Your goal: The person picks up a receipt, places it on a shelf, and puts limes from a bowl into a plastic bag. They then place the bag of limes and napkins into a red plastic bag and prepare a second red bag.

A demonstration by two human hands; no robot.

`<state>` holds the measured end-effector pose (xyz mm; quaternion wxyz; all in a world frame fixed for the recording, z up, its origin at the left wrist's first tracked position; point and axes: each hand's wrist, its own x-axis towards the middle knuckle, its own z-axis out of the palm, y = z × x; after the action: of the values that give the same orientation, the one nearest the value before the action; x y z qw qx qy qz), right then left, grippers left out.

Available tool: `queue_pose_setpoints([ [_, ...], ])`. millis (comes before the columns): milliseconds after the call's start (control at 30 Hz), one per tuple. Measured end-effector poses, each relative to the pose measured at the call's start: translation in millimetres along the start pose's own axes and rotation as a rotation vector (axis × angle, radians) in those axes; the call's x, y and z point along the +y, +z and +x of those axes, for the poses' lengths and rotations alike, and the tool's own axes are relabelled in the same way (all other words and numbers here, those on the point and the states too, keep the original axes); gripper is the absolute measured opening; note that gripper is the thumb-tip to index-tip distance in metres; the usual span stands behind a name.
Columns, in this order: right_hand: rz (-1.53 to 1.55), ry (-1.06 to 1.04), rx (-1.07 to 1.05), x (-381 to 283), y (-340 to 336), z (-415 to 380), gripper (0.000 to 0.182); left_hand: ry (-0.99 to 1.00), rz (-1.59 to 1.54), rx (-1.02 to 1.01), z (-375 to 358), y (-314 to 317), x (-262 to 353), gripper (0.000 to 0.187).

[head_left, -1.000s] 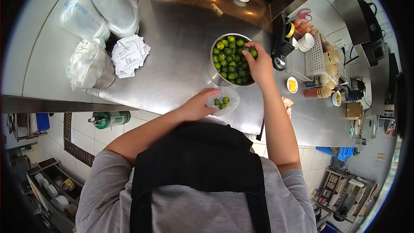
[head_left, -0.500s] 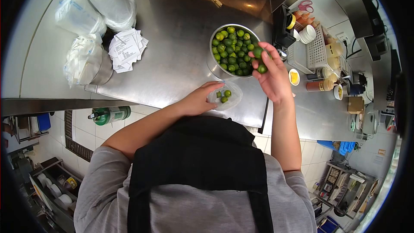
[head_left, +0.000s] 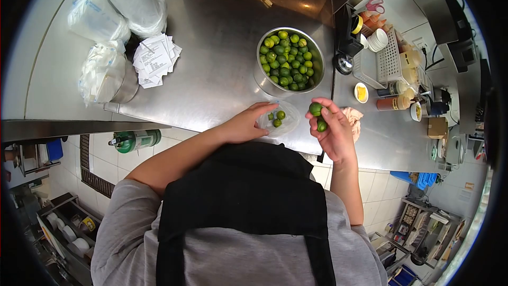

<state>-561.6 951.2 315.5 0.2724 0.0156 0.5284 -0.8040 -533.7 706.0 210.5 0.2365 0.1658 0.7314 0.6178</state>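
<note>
My right hand [head_left: 336, 135] is closed round a couple of small green limes [head_left: 316, 109], held above the counter's front edge. With its fingertips my left hand [head_left: 250, 121] grips the rim of a clear plastic bag [head_left: 288, 125], which lies spread on the steel counter. A few limes [head_left: 277, 123] sit inside this bag. Just beyond it stands a round metal pot [head_left: 257, 77] filled with several more green limes [head_left: 286, 58].
Paper slips [head_left: 157, 59] and rolls of plastic bags [head_left: 132, 0] are at the left. A crumpled cloth [head_left: 352, 122] lies right of my right hand. Sauce bottles [head_left: 391, 104], a white basket [head_left: 390, 63] and a small yellow-filled bowl [head_left: 361, 93] line the right side.
My right hand has come back from beside the pot toward me, carrying the limes, and is lower now. My left hand stays at the bag.
</note>
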Motion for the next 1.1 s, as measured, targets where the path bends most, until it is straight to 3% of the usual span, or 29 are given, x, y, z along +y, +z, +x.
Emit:
queue_pose_setpoints([
  [100, -0.077, 0.022, 0.066, 9.7, -0.6, -9.4, 0.02, 0.064, 0.012, 0.022, 2.9, 4.3, -12.3, 0.075],
  [367, -0.346, 0.021, 0.28, 23.2, -2.6, -10.3, 0.022, -0.047, -0.045, -0.017, 1.3, 6.7, 3.1, 0.072],
  [400, -0.347, 0.022, 0.276, 21.0, -0.8, -12.5, 0.022, -0.048, -0.045, -0.013, 1.4, 6.8, 1.6, 0.072],
  [467, -0.367, -0.038, 0.076, 18.1, 1.9, -19.5, 0.026, -0.037, -0.091, -0.019, 0.5, 8.3, -1.7, 0.072],
  [533, -0.55, 0.038, -0.012, 20.9, 15.5, -19.3, 0.032, -0.026, -0.075, -0.019, 0.7, 9.2, -2.4, 0.072],
  [600, -0.91, -0.239, 0.059, 33.0, 15.5, -11.4, 0.033, -0.009, -0.059, -0.018, 1.7, 10.5, -1.5, 0.072],
  [633, -0.913, -0.242, 0.059, 29.5, 15.0, -11.8, 0.033, -0.023, -0.065, -0.019, 1.3, 10.8, -0.6, 0.072],
  [700, -0.581, -0.157, 0.238, 22.0, 14.2, -13.0, 0.034, -0.041, -0.072, -0.01, -0.3, 10.0, 0.3, 0.072],
  [733, -0.58, -0.156, 0.233, 25.2, 12.0, -11.9, 0.034, -0.058, -0.073, -0.015, -1.7, 8.6, 3.4, 0.073],
  [800, -0.489, -0.368, 0.041, 35.1, 5.8, -10.8, 0.04, -0.075, -0.073, -0.024, -3.3, 7.8, 4.9, 0.073],
  [867, -0.589, -0.304, -0.039, 46.2, 14.7, -7.7, 0.053, -0.033, -0.032, -0.001, -2.3, 9.3, 5.1, 0.073],
  [933, -0.709, -0.392, 0.037, 44.0, 32.1, -6.8, 0.056, -0.012, -0.056, 0.004, -2.3, 10.7, 2.1, 0.073],
  [1033, -0.605, -0.522, 0.174, 28.5, 13.2, 2.0, 0.055, -0.001, -0.092, 0.016, -3.7, 8.8, -2.1, 0.073],
  [1100, -0.686, -0.498, 0.24, 16.0, -0.7, 6.2, 0.047, -0.01, -0.102, 0.012, -4.7, 7.7, -5.3, 0.073],
])
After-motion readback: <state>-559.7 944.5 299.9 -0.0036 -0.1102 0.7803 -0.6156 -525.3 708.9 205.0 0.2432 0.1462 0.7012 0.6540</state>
